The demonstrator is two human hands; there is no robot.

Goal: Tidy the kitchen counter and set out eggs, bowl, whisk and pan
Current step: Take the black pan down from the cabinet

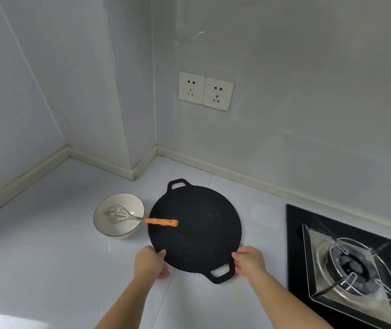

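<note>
Both hands' grip, left hand and right hand, flanks the pan near edge

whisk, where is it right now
In the head view the whisk sits left of centre, its wire end in the white bowl and its orange handle sticking out right over the black pan.

Counter left of bowl open; whisk handle overhangs pan.
</note>
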